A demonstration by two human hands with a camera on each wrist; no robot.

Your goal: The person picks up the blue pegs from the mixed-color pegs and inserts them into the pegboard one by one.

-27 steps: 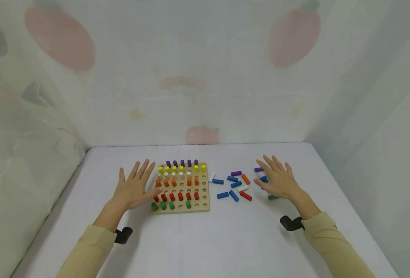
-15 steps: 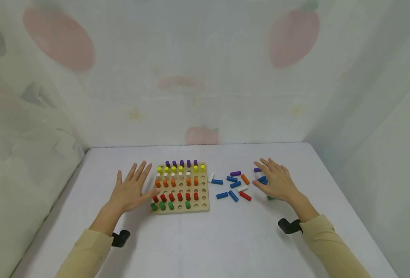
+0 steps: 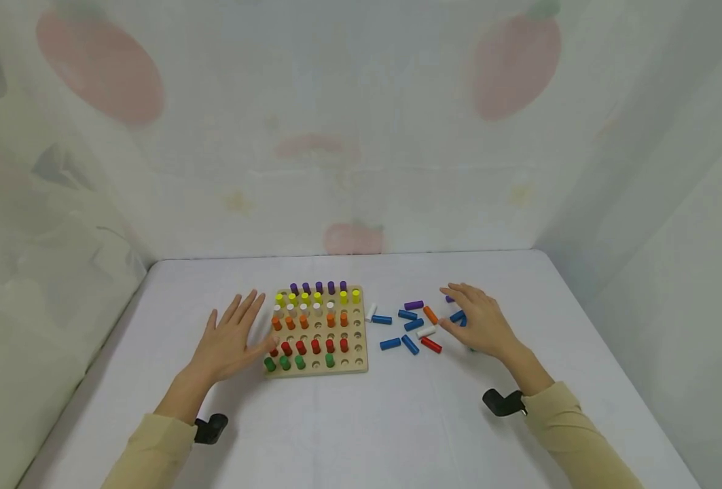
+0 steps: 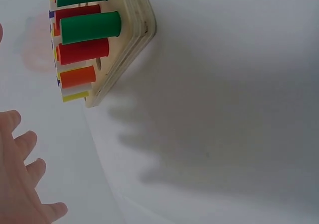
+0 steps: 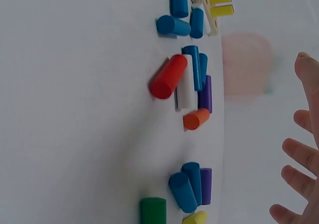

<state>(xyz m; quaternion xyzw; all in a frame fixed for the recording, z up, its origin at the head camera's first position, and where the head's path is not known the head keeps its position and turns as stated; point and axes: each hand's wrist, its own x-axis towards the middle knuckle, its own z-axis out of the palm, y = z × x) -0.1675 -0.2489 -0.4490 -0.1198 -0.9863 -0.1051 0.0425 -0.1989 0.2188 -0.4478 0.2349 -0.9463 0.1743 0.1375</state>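
Note:
A wooden pegboard (image 3: 363,363) stands left of centre on the table, with rows of purple, yellow, white, orange, red and green pegs upright in it. My left hand (image 3: 223,346) hovers at the board's left side, fingers spread and holding nothing; its thumb overlaps the red row in the head view. To the right, my right hand (image 3: 481,324) is held above loose pegs, its fingers extended and nothing in them. Near it lie a red peg (image 5: 168,76), an orange peg (image 5: 196,119), a green peg (image 5: 153,211) and several blue pegs (image 3: 413,324). The right hand partly hides some pegs.
A white cloth covers the table (image 3: 361,435). Pale curtains (image 3: 434,136) with fruit prints hang behind and at both sides. A white peg (image 3: 371,312) lies close to the board's right edge. A black wrist camera (image 3: 211,428) sits on the left wrist.
Both hands have shifted slightly toward me and lower. The right hand has also moved a little left, its fingers closer together. The pegs and board look unmoved apart from a slight view shift.

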